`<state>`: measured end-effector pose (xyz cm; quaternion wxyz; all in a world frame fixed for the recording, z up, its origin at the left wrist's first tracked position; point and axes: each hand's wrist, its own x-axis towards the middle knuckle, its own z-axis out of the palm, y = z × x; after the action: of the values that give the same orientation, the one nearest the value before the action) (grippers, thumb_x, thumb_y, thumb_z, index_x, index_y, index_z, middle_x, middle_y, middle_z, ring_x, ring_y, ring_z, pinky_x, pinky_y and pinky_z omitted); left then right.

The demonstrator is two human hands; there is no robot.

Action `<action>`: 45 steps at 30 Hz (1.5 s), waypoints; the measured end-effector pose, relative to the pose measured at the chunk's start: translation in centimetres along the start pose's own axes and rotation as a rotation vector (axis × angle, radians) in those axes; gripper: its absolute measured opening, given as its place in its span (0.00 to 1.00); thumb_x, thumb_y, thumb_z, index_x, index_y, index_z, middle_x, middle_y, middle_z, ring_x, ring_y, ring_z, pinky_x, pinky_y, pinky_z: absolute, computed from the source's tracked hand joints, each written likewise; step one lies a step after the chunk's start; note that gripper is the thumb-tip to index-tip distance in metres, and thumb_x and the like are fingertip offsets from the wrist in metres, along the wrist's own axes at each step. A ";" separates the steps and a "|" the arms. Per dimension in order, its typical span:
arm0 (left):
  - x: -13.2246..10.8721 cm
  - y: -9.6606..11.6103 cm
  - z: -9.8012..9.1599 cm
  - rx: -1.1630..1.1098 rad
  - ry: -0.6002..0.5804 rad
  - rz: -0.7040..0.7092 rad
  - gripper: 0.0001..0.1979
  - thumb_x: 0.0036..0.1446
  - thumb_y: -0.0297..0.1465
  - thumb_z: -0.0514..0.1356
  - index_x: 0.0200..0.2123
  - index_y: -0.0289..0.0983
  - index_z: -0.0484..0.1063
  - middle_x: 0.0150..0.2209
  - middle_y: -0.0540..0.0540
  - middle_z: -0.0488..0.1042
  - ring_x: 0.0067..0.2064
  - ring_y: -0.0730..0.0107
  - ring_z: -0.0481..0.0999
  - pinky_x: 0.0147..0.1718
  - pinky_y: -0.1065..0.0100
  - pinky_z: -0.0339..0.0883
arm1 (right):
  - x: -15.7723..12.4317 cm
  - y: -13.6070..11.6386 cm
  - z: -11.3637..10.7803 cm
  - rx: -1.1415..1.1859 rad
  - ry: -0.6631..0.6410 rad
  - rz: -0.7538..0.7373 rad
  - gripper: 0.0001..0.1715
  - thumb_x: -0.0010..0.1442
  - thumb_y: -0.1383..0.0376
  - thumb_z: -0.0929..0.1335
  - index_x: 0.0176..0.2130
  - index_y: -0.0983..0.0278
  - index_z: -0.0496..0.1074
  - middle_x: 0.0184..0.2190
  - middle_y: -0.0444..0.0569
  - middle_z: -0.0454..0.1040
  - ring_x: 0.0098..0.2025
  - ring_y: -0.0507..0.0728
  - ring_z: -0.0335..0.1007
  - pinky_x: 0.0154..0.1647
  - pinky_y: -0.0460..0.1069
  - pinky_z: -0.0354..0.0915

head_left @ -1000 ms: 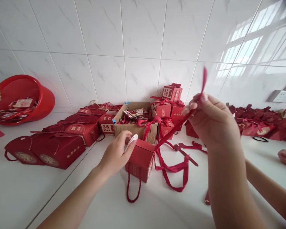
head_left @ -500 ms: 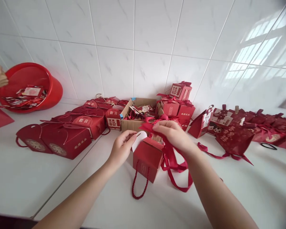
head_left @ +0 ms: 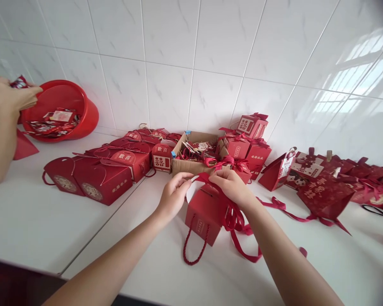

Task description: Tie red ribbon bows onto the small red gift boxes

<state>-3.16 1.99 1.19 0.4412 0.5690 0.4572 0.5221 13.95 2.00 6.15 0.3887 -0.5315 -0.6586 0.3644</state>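
- Two pinches at frame centre: your left hand (head_left: 175,194) on the white tag (head_left: 190,192), your right hand (head_left: 232,186) on the red ribbon (head_left: 232,214).
- Pulling the ribbon hard could tip the red box (head_left: 206,208), just below your hands on the desk (head_left: 156,263).
- Slack ribbon could twist and snag.

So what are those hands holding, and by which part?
The left hand pinches a white tag by its edge; the right hand grips red ribbon just beside the tag, though whether at its end I can't tell.
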 end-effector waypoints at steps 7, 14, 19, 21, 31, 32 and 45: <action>0.1 0.0 -0.1 0.040 0.003 0.035 0.19 0.54 0.38 0.55 0.47 0.37 0.71 0.31 0.46 0.76 0.32 0.62 0.75 0.30 0.67 0.65 | 0.0 0.1 0.1 -0.087 -0.056 0.040 0.11 0.47 0.63 0.64 0.18 0.63 0.61 0.17 0.39 0.58 0.22 0.49 0.53 0.22 0.46 0.51; 0.2 -0.4 -0.3 0.061 -0.002 0.067 0.19 0.56 0.37 0.54 0.48 0.38 0.73 0.35 0.44 0.78 0.33 0.63 0.75 0.29 0.68 0.65 | -0.2 -0.1 0.1 -0.100 -0.099 0.058 0.10 0.47 0.63 0.64 0.18 0.63 0.62 0.16 0.39 0.57 0.20 0.48 0.52 0.20 0.45 0.49; 0.2 -0.6 -0.3 0.063 -0.001 0.097 0.19 0.56 0.38 0.55 0.48 0.39 0.74 0.38 0.44 0.79 0.34 0.65 0.75 0.29 0.68 0.65 | -0.3 -0.1 0.1 -0.109 -0.108 0.067 0.08 0.46 0.64 0.64 0.20 0.64 0.63 0.17 0.39 0.58 0.21 0.48 0.52 0.21 0.45 0.49; 0.1 -0.5 -0.3 0.053 -0.011 0.102 0.19 0.56 0.38 0.55 0.48 0.38 0.75 0.38 0.43 0.80 0.34 0.64 0.75 0.30 0.68 0.66 | -0.3 -0.1 0.2 -0.115 -0.100 0.072 0.08 0.47 0.63 0.64 0.20 0.63 0.63 0.17 0.39 0.57 0.21 0.48 0.52 0.21 0.45 0.49; -0.1 0.0 -0.2 0.006 -0.023 0.120 0.22 0.54 0.40 0.60 0.48 0.35 0.74 0.47 0.39 0.77 0.47 0.57 0.76 0.42 0.65 0.68 | -0.1 0.4 0.3 -0.121 -0.148 0.035 0.14 0.50 0.58 0.64 0.20 0.63 0.59 0.18 0.39 0.57 0.21 0.48 0.51 0.20 0.45 0.49; -0.1 0.0 -0.2 0.000 -0.025 0.124 0.21 0.54 0.40 0.61 0.47 0.35 0.75 0.47 0.40 0.77 0.47 0.58 0.76 0.42 0.65 0.68 | -0.1 0.4 0.3 -0.118 -0.147 0.034 0.14 0.50 0.58 0.64 0.20 0.63 0.59 0.18 0.39 0.57 0.21 0.48 0.52 0.20 0.45 0.49; 0.3 -0.5 0.4 -0.110 -0.195 0.044 0.22 0.58 0.48 0.54 0.21 0.37 0.58 0.19 0.55 0.59 0.20 0.78 0.58 0.20 0.73 0.52 | -0.4 0.2 0.4 -0.082 -0.201 0.008 0.12 0.50 0.61 0.63 0.21 0.63 0.59 0.19 0.39 0.56 0.22 0.48 0.51 0.21 0.45 0.48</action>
<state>-2.81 2.40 0.75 0.5026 0.6018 0.3703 0.4980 13.69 1.55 5.76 0.2970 -0.5104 -0.7064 0.3902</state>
